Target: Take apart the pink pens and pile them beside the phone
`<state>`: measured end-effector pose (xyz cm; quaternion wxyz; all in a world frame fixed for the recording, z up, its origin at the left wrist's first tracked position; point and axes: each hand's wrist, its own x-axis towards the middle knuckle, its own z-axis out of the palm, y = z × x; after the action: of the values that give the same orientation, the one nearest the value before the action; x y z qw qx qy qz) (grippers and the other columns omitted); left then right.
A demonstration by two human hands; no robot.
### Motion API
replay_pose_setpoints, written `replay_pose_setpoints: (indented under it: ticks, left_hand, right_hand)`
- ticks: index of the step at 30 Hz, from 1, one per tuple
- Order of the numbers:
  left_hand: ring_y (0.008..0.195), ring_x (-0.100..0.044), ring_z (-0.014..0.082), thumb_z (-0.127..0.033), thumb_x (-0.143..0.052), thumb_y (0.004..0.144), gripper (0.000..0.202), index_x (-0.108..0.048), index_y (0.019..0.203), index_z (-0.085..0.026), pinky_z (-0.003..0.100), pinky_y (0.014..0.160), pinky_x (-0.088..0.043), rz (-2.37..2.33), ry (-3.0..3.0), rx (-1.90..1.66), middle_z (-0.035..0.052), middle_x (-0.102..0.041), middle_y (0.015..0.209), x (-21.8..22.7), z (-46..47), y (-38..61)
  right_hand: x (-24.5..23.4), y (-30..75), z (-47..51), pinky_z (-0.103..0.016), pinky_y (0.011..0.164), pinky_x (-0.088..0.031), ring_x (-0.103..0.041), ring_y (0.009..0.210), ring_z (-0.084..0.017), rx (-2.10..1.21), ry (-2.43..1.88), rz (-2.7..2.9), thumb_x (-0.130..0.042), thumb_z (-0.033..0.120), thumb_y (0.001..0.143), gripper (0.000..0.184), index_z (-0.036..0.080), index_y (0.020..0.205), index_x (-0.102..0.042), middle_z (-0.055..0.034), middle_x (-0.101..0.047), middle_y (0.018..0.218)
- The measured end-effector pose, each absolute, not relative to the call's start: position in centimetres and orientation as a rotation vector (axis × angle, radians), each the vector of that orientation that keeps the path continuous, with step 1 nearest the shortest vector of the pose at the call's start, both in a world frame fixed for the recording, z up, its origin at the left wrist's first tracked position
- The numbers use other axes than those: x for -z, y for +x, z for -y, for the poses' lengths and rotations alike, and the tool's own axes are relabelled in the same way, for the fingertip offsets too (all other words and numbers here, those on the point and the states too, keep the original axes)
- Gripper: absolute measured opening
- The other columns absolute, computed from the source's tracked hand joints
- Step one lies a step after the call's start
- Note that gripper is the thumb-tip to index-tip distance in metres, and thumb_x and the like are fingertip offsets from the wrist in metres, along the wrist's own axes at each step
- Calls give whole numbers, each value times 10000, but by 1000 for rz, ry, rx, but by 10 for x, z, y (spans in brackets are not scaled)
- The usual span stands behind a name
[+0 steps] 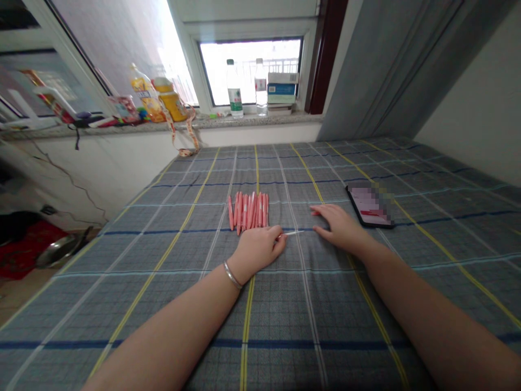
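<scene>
The left hand [258, 250] has a slim pale stick [293, 233] pinched between thumb and fingers, its free end pointing across toward the right hand [336, 225]. I'd say the step in hand is a piece-by-piece handling of small things, with this stick the one being dealt with. The right hand is empty as far as I can see, fingers loosely bent and apart, well short of the stick's tip. To my eye, any grip on that tip would call for the right hand to close the gap and use a light fingertip pinch, the stick being so thin.

Just beyond the left hand, on the plaid cloth [171, 304], a row of pink pens [249, 212] lies side by side, their near ends close to its knuckles. A smartphone [370, 206] lies past the right hand, out to its right, the screen lit but blurred into blocks.

As for writing, I can't read any from here. Some pens carry small pale patches, perhaps labels. On the windowsill, far ahead of both hands, a green-capped water bottle [235, 89] has a green-and-white label, a stack of boxes [281, 92] shows a blue panel, and an orange drink bottle [146, 92] bears pale lettering too small to make out.
</scene>
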<state>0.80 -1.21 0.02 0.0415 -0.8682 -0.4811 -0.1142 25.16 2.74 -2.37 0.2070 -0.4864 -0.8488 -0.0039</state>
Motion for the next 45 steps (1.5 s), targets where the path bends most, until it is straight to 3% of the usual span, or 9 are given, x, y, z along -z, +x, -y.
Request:
replay_pose_setpoints:
  ticks: [7,12,18,32,45]
  left_hand:
    - [650,-605,173,-394,-264,901,365,-550,789,-195,250,540,-380,1496,-2640,346,24,-640,715,0,12,7]
    - [654,-598,163,-400,-270,899,377,-563,800,-185,242,553,-385,1533,-2645,327,37,-643,726,-1,12,8]
    - [644,-598,168,-397,-280,897,373,-572,797,-187,247,552,-393,1536,-2638,345,35,-637,712,-2,13,9]
    - [652,-593,161,-405,-277,899,386,-577,810,-179,249,574,-402,1554,-2647,344,43,-637,721,0,12,8]
    - [687,-605,162,-395,-299,899,353,-564,807,-180,248,589,-413,1477,-2707,377,40,-639,743,0,12,8]
  right_hand:
    - [30,256,-32,-390,902,-386,-497,1042,-259,45,-1627,2313,-486,254,796,426,107,1193,-531,-128,-597,1119]
    - [24,256,-28,-361,809,-404,-519,902,-236,104,-1627,2307,-516,279,785,243,185,941,-676,-100,-621,926]
    - [19,255,-26,-350,760,-400,-535,819,-212,93,-1506,2326,-529,269,780,132,195,763,-637,-64,-631,797]
    - [-4,220,1,-277,648,-372,-514,693,-160,-60,-1251,2388,-532,206,732,40,200,772,-535,-13,-605,731]
    - [-5,216,5,-292,700,-409,-542,805,-174,-165,-1135,2369,-507,259,807,89,210,833,-577,-31,-633,829]
